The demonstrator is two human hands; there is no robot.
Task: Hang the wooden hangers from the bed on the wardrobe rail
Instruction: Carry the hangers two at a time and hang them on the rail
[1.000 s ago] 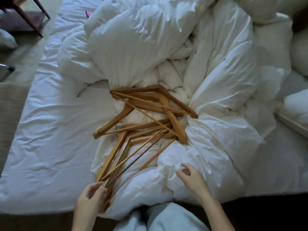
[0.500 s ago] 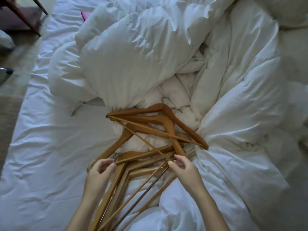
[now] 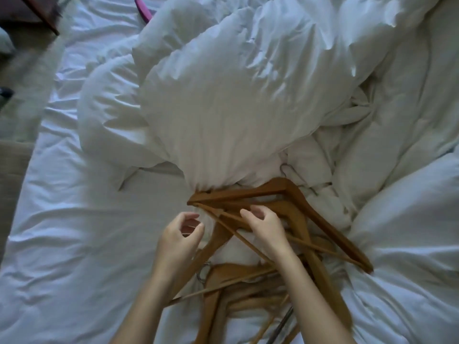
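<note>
The wooden hangers (image 3: 320, 219) lie tangled on the bed (image 3: 74, 244), under and just beyond my hands. My left hand (image 3: 180, 234) hovers loosely curled, holding nothing. My right hand (image 3: 267, 227) curls over the crossed bars, probably to free one; I can't tell whether it grips.

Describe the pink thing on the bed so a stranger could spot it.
Start at the rumpled white duvet heaped in the middle. At its far left edge, the pink object lies on the flat sheet. It is the only bright colour; the wooden hangers are brown and nearer.
</note>
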